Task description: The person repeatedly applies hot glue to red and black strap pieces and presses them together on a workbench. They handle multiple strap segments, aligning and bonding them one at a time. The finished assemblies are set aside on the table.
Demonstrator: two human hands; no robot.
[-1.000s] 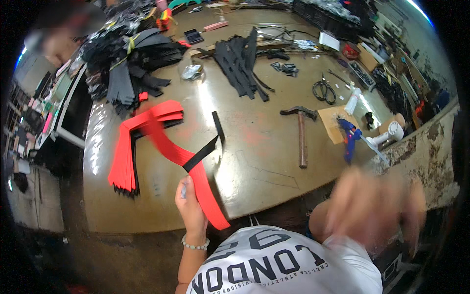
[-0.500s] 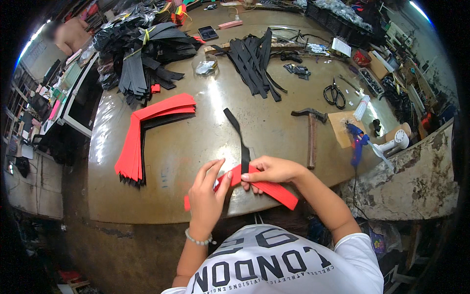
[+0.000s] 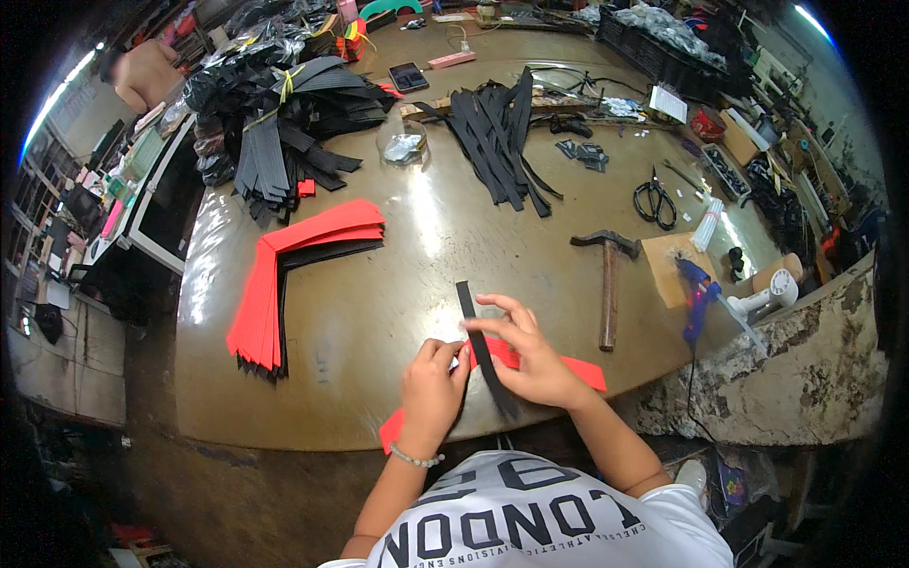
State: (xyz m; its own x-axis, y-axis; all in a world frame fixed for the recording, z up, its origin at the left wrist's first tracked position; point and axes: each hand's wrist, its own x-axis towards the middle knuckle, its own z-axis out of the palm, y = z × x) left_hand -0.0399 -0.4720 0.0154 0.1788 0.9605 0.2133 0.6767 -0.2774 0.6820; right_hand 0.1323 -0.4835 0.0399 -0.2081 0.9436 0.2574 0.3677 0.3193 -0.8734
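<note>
While the counter carries everything, the fanned red/black strip stack lies left of the hammer, well apart. Red strip lies at the counter's near edge w/ a black strip laid across it, prob. for lining up. Left hand grip pinches the crossing; right hand presses flat, fingers spread, keeping both pcs from sliding.

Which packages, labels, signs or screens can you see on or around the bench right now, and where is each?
Phone: far side of the table, flat, dark rectangular screen.
Clear plastic bag: mid-table beyond the red pieces, crumpled, shiny.
White card or label: far right, flat rectangle, print too small to tell.
Pink flat box: far edge, right of the phone, long and narrow.
</note>
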